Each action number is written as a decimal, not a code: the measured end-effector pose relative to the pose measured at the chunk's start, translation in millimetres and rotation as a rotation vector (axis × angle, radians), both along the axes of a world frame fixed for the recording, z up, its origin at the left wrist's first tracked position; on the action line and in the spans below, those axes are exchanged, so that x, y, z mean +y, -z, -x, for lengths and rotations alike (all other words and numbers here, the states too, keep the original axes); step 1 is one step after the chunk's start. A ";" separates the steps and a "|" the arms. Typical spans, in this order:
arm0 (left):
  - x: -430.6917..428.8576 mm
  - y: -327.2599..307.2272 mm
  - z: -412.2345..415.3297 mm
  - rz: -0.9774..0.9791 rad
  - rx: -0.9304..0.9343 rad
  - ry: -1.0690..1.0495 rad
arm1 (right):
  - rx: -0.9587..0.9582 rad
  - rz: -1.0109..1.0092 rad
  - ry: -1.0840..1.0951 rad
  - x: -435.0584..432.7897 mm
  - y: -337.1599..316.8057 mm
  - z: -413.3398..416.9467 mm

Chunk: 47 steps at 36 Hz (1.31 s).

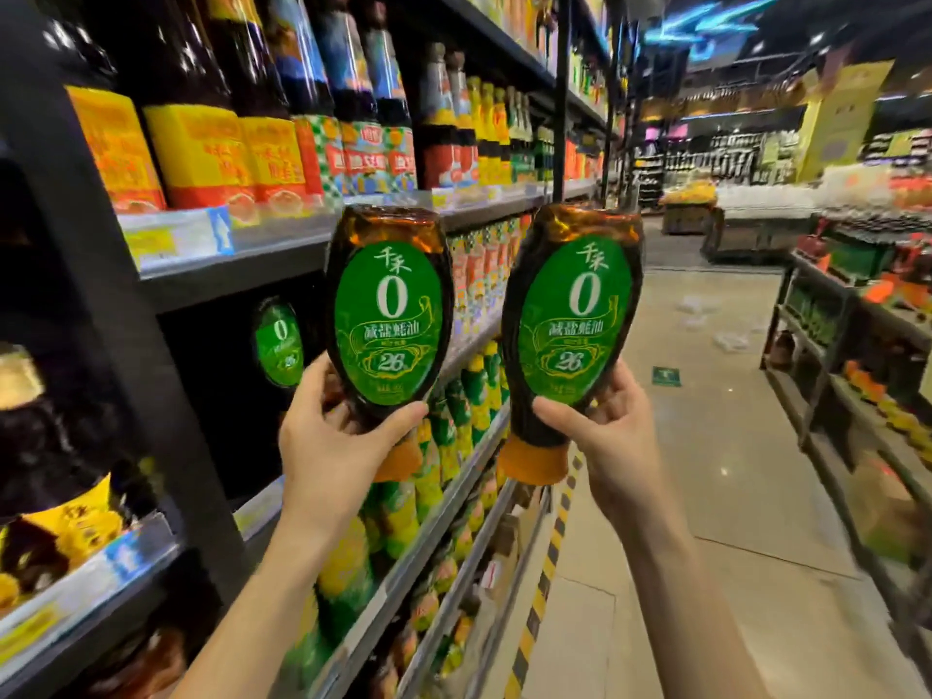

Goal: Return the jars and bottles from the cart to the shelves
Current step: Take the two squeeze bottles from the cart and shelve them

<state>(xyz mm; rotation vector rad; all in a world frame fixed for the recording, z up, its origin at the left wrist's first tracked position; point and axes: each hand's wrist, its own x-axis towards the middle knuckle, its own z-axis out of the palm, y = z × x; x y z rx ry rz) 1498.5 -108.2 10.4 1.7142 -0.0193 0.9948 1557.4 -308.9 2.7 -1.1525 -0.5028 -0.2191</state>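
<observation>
Carrying two bottles up to the shelves is the step you're on, I'd judge, as neither is set down yet. At the left, in the dark bay above the shelf edge, a shelved bottle with the same green label stands, which suggests this is their home. Your left hand is clamped low on the left bottle, thumb across the front and fingers wrapped behind. That bottle hangs in the air just in front of the bay, its long axis near upright, orange cap down, flat base up, label towards you. Beside it but apart, the right bottle is also cap down, its base leaning a little to the right. Your right hand grips it just above the cap, thumb in front, fingers curled round the far side. Next, the left one probably needs reaching into the bay, cap down beside its twin, then the right one
</observation>
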 end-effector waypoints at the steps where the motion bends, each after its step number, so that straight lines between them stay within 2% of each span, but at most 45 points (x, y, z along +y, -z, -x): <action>1: 4.5 1.5 -3.9 -0.009 -0.002 -0.021 | 0.002 -0.005 -0.024 6.7 1.5 -10.2; 7: 25.3 9.2 -26.9 -0.041 0.011 -0.187 | 0.014 -0.039 -0.189 46.8 10.5 -72.1; 21: 43.5 34.3 -82.5 -0.124 0.075 -0.732 | 0.047 0.023 -0.674 125.2 17.0 -195.7; 35: 43.2 53.0 -72.9 -0.024 0.076 -0.902 | -0.003 0.065 -0.924 198.2 38.4 -216.3; 47: 56.4 50.0 -65.5 -0.003 0.074 -0.948 | -0.031 0.207 -0.952 251.6 55.7 -224.7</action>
